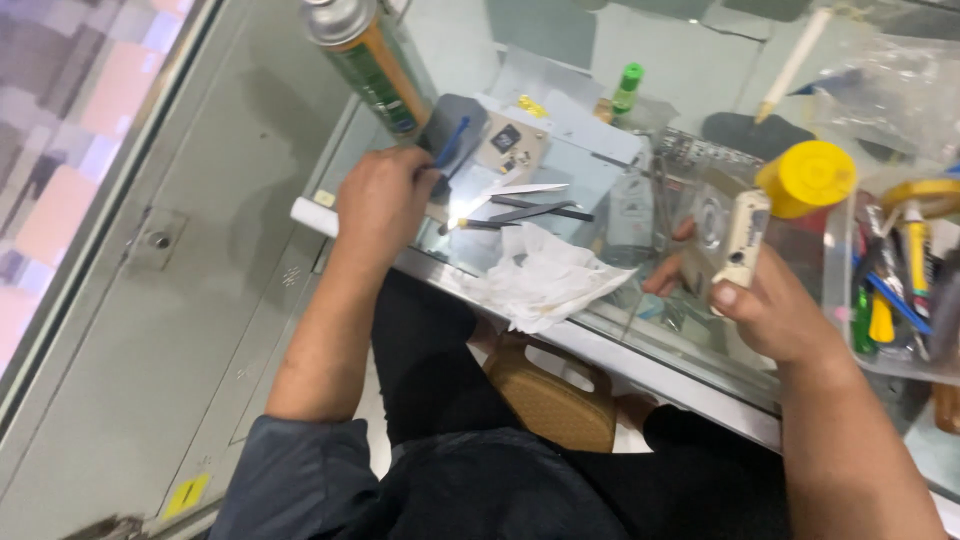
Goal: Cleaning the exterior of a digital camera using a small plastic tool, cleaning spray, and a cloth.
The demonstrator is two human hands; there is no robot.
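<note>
I see a glass tabletop (600, 180) with a metal edge (640, 365), and the light reflects on it. On the left there is a grey-green metal cabinet (190, 300) with a small round lock (158, 240). Beyond it I see a floor (60, 130) of pink and grey tiles. Below the tabletop stands a brown stool (550, 400).

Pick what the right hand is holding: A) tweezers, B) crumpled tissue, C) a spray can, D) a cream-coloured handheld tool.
D: the right hand is wrapped around a cream-coloured handheld tool, thumb on its lower end, while the spray can stands at the top left, the tweezers lie on the glass and the crumpled tissue sits loose near the edge.
</note>
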